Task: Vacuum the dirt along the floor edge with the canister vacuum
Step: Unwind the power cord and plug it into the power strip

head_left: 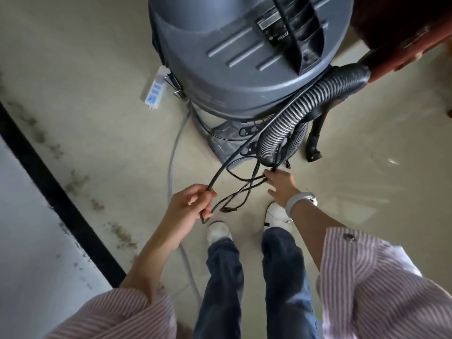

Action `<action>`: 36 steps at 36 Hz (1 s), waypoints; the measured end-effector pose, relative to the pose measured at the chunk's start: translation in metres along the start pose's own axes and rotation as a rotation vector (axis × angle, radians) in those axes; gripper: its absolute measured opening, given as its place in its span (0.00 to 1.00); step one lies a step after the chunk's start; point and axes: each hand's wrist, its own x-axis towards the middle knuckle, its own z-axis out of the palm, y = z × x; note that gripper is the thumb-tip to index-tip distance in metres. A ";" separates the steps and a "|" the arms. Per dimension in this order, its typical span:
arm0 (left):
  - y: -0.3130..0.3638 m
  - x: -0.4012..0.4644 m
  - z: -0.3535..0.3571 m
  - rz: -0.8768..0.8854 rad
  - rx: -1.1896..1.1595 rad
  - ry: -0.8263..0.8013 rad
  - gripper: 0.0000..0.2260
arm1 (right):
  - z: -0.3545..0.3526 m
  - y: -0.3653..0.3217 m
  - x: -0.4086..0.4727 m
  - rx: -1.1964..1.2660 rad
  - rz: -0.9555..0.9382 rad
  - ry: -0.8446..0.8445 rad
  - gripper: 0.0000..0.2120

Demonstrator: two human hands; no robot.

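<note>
I am standing over the pale, smooth floor (102,69), which is filling most of the view and carrying a ragged line of grey dirt (75,182) along the black baseboard strip (53,192) at my left. The canister vacuum (244,57), a big rounded drum of matte grey plastic with raised ribs and a black moulded handle, is sitting straight ahead of my feet. Its ribbed black hose (300,111) is looping down the drum's right side, just beside a dark reddish piece of wooden furniture (403,37) that is crowding that corner. The thin black power cord (244,148) is trailing from the drum in tangled loops between my hands. My left hand (193,204) is curling around a stretch of the cord, while my right hand (281,184), a pale band on its wrist, is pinching other strands just below the hose loop; the two hands are working apart. A white power strip (154,90) with blue sockets is lying by the drum's left side, its grey cable (173,152) running back past my white shoes (219,230).
</note>
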 end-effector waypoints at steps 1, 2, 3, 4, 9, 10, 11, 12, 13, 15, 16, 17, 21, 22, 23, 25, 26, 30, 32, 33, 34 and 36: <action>-0.003 -0.001 -0.001 0.000 0.015 0.007 0.10 | -0.001 0.002 -0.003 -0.029 -0.060 0.048 0.09; -0.005 -0.001 -0.001 0.000 0.032 0.013 0.10 | -0.002 0.004 -0.008 -0.027 -0.105 0.099 0.05; -0.006 -0.001 -0.001 -0.001 0.049 0.015 0.10 | -0.004 0.005 -0.015 -0.002 -0.137 0.136 0.05; -0.006 -0.002 0.001 -0.002 0.067 0.016 0.10 | -0.006 0.007 -0.024 0.023 -0.167 0.162 0.04; 0.005 -0.007 0.022 -0.067 0.087 -0.051 0.08 | -0.019 0.008 -0.094 -0.015 -0.426 0.170 0.05; 0.008 -0.008 0.029 -0.090 0.070 -0.079 0.07 | -0.020 0.009 -0.107 -0.068 -0.473 0.161 0.05; 0.011 -0.009 0.036 -0.111 0.062 -0.102 0.06 | -0.022 0.010 -0.118 -0.129 -0.503 0.152 0.05; 0.015 -0.008 0.045 -0.128 0.069 -0.116 0.05 | -0.023 0.012 -0.126 -0.181 -0.523 0.137 0.05; 0.019 -0.007 0.053 -0.139 0.079 -0.118 0.05 | -0.025 0.013 -0.134 -0.224 -0.537 0.124 0.05; 0.029 -0.001 0.070 -0.144 0.119 -0.094 0.04 | -0.030 0.016 -0.147 -0.278 -0.556 0.108 0.05; 0.035 0.002 0.079 -0.150 0.148 -0.087 0.07 | -0.034 0.017 -0.152 -0.290 -0.562 0.101 0.06; 0.040 0.006 0.087 -0.161 0.181 -0.088 0.14 | -0.037 0.018 -0.156 -0.296 -0.568 0.090 0.06; 0.061 0.022 0.120 -0.221 0.170 -0.176 0.09 | -0.052 0.017 -0.162 -0.404 -0.583 0.046 0.09; 0.064 0.026 0.126 -0.230 0.104 -0.197 0.07 | -0.057 0.017 -0.161 -0.440 -0.581 0.039 0.09; 0.068 0.029 0.133 -0.236 0.028 -0.204 0.06 | -0.063 0.018 -0.159 -0.462 -0.579 0.032 0.10; 0.069 0.034 0.141 -0.217 -0.024 -0.151 0.03 | -0.075 0.018 -0.155 -0.479 -0.573 0.018 0.10; 0.069 0.035 0.144 -0.200 -0.022 -0.092 0.05 | -0.082 0.019 -0.152 -0.470 -0.566 0.014 0.10; 0.064 0.035 0.138 -0.155 0.082 0.006 0.04 | -0.109 0.019 -0.138 -0.284 -0.391 0.036 0.11; 0.061 0.034 0.129 -0.117 0.179 -0.037 0.05 | -0.118 0.014 -0.126 -0.125 -0.288 0.091 0.12; 0.061 0.034 0.124 -0.091 0.230 -0.072 0.07 | -0.120 0.009 -0.118 -0.023 -0.237 0.098 0.11; 0.062 0.032 0.119 -0.069 0.288 -0.116 0.09 | -0.119 0.002 -0.111 0.076 -0.179 0.080 0.11; 0.066 0.030 0.112 -0.038 0.373 -0.182 0.11 | -0.113 -0.014 -0.098 0.281 -0.030 -0.020 0.09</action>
